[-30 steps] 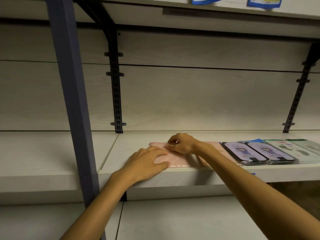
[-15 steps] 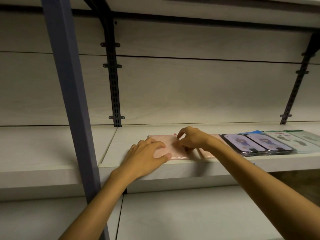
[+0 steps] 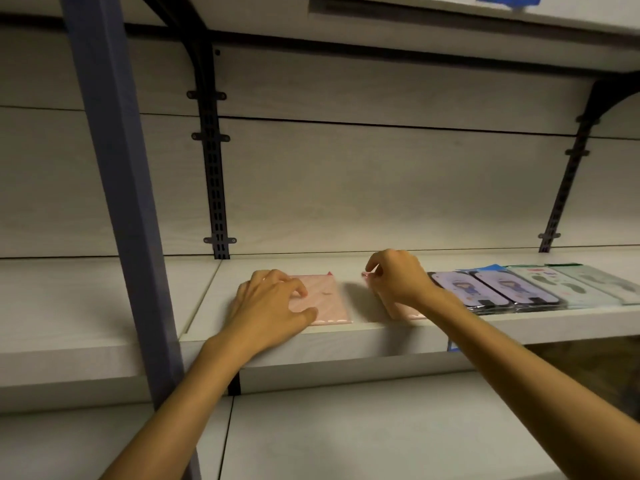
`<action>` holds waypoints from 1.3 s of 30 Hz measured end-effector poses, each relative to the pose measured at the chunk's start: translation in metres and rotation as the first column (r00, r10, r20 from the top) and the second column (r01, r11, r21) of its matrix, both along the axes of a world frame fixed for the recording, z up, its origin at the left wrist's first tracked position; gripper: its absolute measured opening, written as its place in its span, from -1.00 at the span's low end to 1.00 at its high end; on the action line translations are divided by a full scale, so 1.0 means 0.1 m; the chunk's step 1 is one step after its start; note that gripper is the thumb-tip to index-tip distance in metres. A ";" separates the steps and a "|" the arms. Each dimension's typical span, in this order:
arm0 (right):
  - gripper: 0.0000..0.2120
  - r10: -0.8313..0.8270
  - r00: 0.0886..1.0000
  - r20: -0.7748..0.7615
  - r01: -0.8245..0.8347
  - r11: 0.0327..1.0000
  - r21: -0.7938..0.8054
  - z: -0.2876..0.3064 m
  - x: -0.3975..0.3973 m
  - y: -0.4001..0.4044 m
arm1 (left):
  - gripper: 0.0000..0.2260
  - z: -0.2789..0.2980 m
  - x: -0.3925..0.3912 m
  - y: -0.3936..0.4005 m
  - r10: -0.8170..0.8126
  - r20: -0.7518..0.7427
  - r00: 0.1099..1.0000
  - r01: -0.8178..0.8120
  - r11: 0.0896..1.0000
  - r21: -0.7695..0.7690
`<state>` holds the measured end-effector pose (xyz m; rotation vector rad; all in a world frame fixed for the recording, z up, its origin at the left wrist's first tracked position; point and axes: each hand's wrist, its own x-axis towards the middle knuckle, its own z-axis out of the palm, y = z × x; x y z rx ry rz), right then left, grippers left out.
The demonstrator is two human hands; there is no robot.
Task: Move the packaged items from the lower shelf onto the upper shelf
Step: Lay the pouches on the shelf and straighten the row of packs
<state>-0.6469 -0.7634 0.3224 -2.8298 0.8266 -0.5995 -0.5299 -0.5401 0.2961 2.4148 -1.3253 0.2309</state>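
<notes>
Two pink flat packets lie on the middle shelf (image 3: 363,329). My left hand (image 3: 273,304) rests flat on the left pink packet (image 3: 325,299), fingers spread over its left half. My right hand (image 3: 398,278) pinches the far corner of the right pink packet (image 3: 403,311), which it mostly hides. A gap of bare shelf separates the two packets. To the right lie two purple phone-case packs (image 3: 485,289) and pale green insole packs (image 3: 571,284), side by side.
A blue-grey upright post (image 3: 117,202) stands at the left, close to my left arm. Black slotted brackets (image 3: 214,188) run up the back wall. A lower shelf (image 3: 363,431) lies below, and a higher shelf (image 3: 485,19) with blue labels above.
The two pink packets, overlapping before, are now apart: my left hand slid one to the left and my right hand drew the other to the right. The view tilted up a little.
</notes>
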 end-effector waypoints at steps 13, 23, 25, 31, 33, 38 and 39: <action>-0.62 0.093 0.918 -0.384 -0.068 0.995 0.079 0.10 -0.27 -0.78 | -0.63 0.27 -0.78 -1.02 -0.295 -0.015 0.955 0.295 0.954 0.059; -0.60 0.122 0.918 -0.378 -0.102 0.992 0.072 0.07 -0.24 -0.83 | -0.58 0.15 -0.80 -1.15 -0.321 0.040 0.946 0.313 0.941 0.129; -0.60 0.140 0.921 -0.364 -0.119 0.990 0.081 0.05 -0.22 -0.81 | -0.57 0.15 -0.79 -1.13 -0.306 0.056 0.950 0.296 0.946 0.135; -0.62 0.165 0.916 -0.366 -0.154 0.986 0.060 0.01 -0.05 -0.64 | -0.59 0.19 -0.68 -0.99 -0.257 0.063 0.964 0.246 0.958 0.150; -0.61 0.174 0.918 -0.356 -0.154 0.984 0.085 0.01 -0.03 -0.60 | -0.58 0.20 -0.64 -0.96 -0.251 0.052 0.967 0.240 0.958 0.158; -0.53 0.137 0.934 -0.331 -0.100 0.987 0.126 0.04 -0.07 -0.62 | -0.50 0.20 -0.58 -0.87 -0.253 0.039 0.967 0.244 0.957 0.156; -0.52 0.107 0.938 -0.328 -0.075 0.991 0.108 0.04 -0.08 -0.64 | -0.46 0.19 -0.54 -0.85 -0.233 0.039 0.972 0.225 0.962 0.157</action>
